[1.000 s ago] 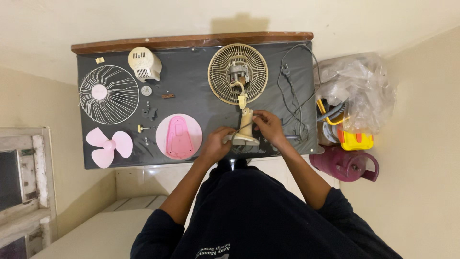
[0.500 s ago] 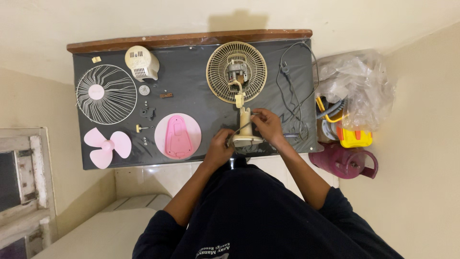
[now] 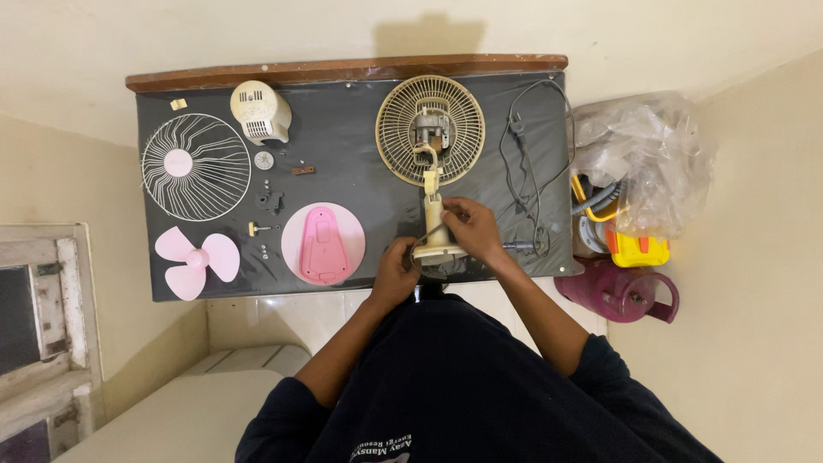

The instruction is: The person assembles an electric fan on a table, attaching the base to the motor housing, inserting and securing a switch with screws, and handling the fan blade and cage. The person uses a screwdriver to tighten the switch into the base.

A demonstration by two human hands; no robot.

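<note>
Head view: a dark table [image 3: 214, 90] is seen from above, its far edge trimmed with a brown strip. The person's dark-sleeved torso is cut off by the bottom edge at 6 o'clock.

At 3 o'clock, beside the table, a crumpled clear plastic bag [image 3: 643, 154] hides most of what lies beneath it; only yellow pieces and grey tubing can be made out. One maroon jug [image 3: 621, 291] is seen below it.

On the table, one cream rear fan guard [image 3: 430, 129] with the motor in its centre is laid at 12 o'clock, joined to the fan stand [image 3: 435, 227], which runs toward the near edge. One white wire front guard [image 3: 195, 167] is placed at 10 o'clock, one pink three-bladed fan blade [image 3: 197, 259] at 8 o'clock overhanging the near edge, and one pink round base plate [image 3: 323, 243] just left of the stand. One cream motor cover [image 3: 260, 111] is set near the far edge. A black power cord [image 3: 523, 163] is looped at 2 o'clock. Several small screws and fittings lie between the guard and the plate; their number cannot be told.

The left hand [image 3: 396, 273] is closed around the foot of the stand; the right hand [image 3: 470, 227] is wrapped on the stand's column. Compared with half a second earlier, the hands are kept on the stand and the view has barely shifted.
</note>
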